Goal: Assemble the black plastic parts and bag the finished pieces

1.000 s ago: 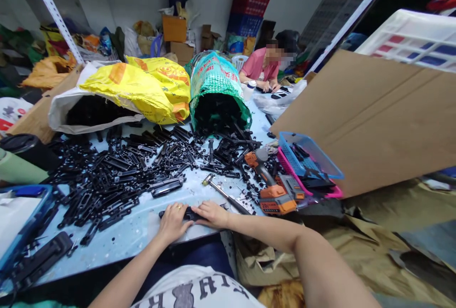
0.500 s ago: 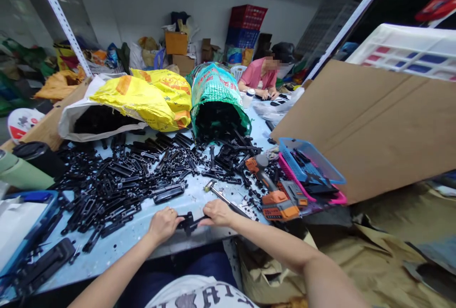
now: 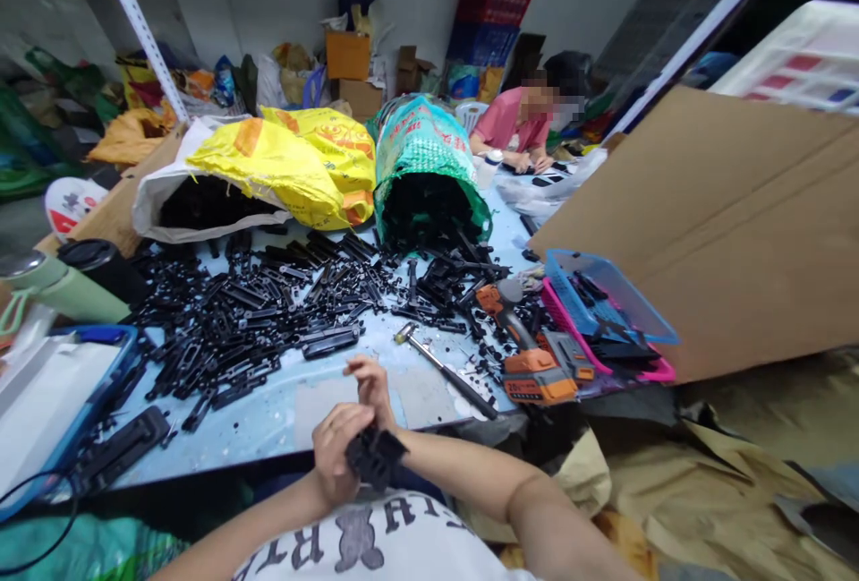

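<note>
My left hand (image 3: 335, 448) is closed around a black plastic part (image 3: 377, 457), held close to my shirt at the table's front edge. The part is blocky, and its far side is hidden by my fingers. Just beyond it my right hand (image 3: 373, 389) is raised with fingers apart and slightly curled, nothing visible in them. Past my hands a hammer (image 3: 443, 371) lies on the light blue table (image 3: 268, 420). A heap of black plastic parts (image 3: 234, 321) spreads over the left and middle.
An orange cordless drill (image 3: 537, 357) lies beside stacked blue and pink baskets (image 3: 610, 303). Green (image 3: 429, 151) and yellow (image 3: 275, 169) sacks stand behind the heap. Cardboard (image 3: 725, 232) blocks the right side. Two tumblers (image 3: 84, 286) lean at left. A co-worker (image 3: 516, 124) sits across.
Both hands have drawn in toward my body. The black part, earlier between both hands at the table edge, is now in my left hand; my right hand has come off it.
</note>
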{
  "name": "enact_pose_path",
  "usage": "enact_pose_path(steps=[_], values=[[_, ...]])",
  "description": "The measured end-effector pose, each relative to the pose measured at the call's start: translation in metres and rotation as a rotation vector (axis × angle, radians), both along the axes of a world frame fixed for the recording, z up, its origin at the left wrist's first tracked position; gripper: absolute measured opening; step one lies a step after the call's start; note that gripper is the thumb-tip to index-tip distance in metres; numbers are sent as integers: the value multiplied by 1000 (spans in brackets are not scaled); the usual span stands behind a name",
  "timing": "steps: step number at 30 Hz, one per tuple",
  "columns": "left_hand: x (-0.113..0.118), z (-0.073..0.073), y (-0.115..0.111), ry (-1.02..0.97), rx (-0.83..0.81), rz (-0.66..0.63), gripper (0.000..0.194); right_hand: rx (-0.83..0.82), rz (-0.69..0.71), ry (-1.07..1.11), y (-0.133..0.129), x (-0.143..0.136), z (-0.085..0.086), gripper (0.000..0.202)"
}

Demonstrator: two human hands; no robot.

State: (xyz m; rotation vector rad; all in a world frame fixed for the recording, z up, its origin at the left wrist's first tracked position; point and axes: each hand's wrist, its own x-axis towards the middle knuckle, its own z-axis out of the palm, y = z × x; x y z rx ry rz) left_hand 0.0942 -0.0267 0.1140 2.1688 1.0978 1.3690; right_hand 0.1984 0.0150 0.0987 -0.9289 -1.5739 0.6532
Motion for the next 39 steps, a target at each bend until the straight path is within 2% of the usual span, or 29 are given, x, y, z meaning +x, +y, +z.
enact_pose_path(steps=[2,4,5,8,10,12,16,18,21,24,27,31,34,37,39], values=[[-4,-20,15,197,71,17,90,23,-40,-7,23,6,-11,40],[-11,-36,36,438,55,12,87,56,-66,-104,52,26,-18,29],[-15,-42,48,554,16,15,83,39,-124,-151,67,39,-20,27],[-23,-53,85,794,-57,70,68,-63,-292,-257,110,73,-24,21],[-25,-55,108,852,-43,126,68,-88,-273,-368,134,83,-25,21],[-26,-55,127,870,-26,144,73,-71,-194,-492,158,78,-23,19],[-27,-50,152,867,-31,96,70,-39,-105,-722,211,46,-12,19],[-27,-46,154,862,-35,93,69,-103,-152,-852,241,30,-4,21],[-32,-41,142,843,-19,115,69,-258,-288,-982,283,20,5,26],[-51,-39,123,790,-15,176,64,-367,-386,-985,317,25,6,28],[-77,-39,108,709,-81,304,54,-455,-412,-967,340,32,0,28],[-102,-39,101,596,-177,433,44,-495,-400,-898,352,35,-5,27],[-113,-39,99,559,-241,476,42,-479,-372,-810,353,38,2,23],[-125,-39,101,558,-323,552,43,-479,-316,-688,346,47,13,17],[-133,-35,109,579,-350,607,44,-502,-245,-616,330,53,18,19]])
